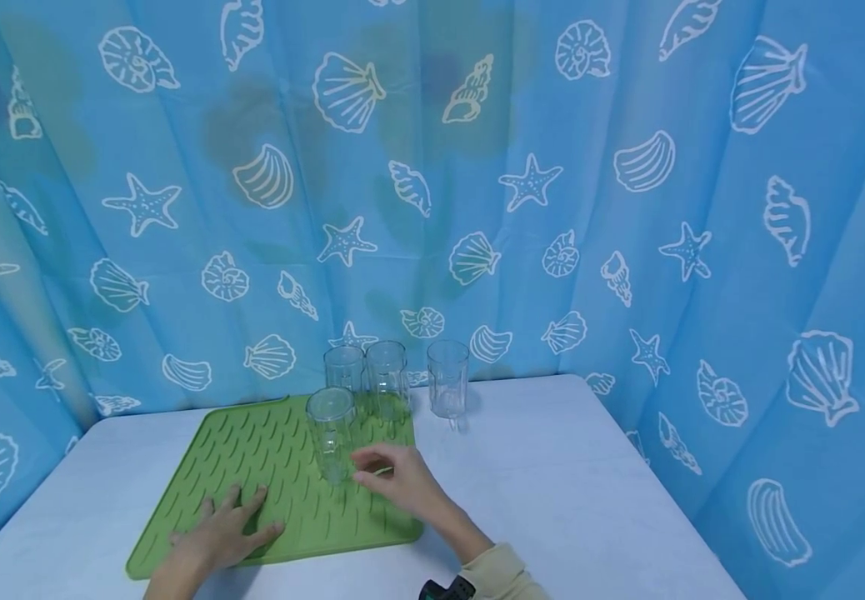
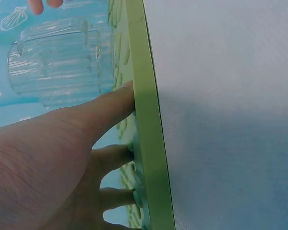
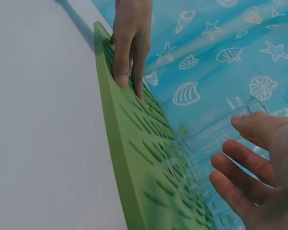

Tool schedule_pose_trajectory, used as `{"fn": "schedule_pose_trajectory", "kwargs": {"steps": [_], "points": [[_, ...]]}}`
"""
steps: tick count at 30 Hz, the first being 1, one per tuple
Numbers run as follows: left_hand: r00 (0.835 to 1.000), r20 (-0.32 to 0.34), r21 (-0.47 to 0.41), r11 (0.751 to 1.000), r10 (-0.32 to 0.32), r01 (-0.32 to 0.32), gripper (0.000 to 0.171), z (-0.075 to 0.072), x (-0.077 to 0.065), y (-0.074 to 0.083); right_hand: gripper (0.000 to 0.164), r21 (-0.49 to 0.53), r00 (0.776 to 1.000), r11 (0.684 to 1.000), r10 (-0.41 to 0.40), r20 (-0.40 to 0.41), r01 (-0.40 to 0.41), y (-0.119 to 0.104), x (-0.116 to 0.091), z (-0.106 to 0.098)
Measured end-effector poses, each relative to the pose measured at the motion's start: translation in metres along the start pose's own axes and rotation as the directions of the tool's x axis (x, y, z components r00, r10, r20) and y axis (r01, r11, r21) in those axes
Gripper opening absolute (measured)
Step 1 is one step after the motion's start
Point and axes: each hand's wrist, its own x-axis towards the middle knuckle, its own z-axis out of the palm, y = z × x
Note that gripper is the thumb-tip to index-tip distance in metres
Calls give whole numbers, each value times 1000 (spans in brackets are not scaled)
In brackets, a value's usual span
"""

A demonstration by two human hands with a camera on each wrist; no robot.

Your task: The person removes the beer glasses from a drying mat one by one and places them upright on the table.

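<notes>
On the left front of the green ridged mat (image 1: pixel 237 467), my left hand (image 1: pixel 218 533) rests with its fingers spread and straight. A clear glass mug (image 1: pixel 330 437) stands upright on the mat. To its right is my right hand (image 1: pixel 397 477), with thumb and fingers loosely bent and apart. The right wrist view shows nothing gripped between the fingers (image 3: pixel 245 158), and the left wrist view shows a gap between fingertips and glass mug (image 2: pixel 62 62). Two further glass mugs (image 1: pixel 344 367) (image 1: pixel 387 371) stand behind, on the mat's back right part.
Off the mat, a separate glass mug (image 1: pixel 447 379) stands toward the back of the white table (image 1: pixel 545 483), its handle toward the front. Behind the table hangs a blue curtain (image 1: pixel 432 208) with white seashell and starfish prints.
</notes>
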Motion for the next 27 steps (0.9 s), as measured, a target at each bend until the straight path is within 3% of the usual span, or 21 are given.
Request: {"fn": "schedule_pose_trajectory", "kwargs": {"steps": [8, 17, 27], "points": [[1000, -3, 6, 1000, 2, -2, 103, 1, 1, 1, 34, 46, 999, 999, 29, -22, -28, -2, 4, 13], [1000, -11, -1, 1000, -1, 1, 101, 1, -2, 1, 31, 7, 998, 1000, 0, -66, 0, -1, 11, 25], [1000, -26, -2, 1000, 4, -4, 102, 3, -1, 0, 23, -1, 996, 999, 50, -74, -50, -5, 18, 39]]}}
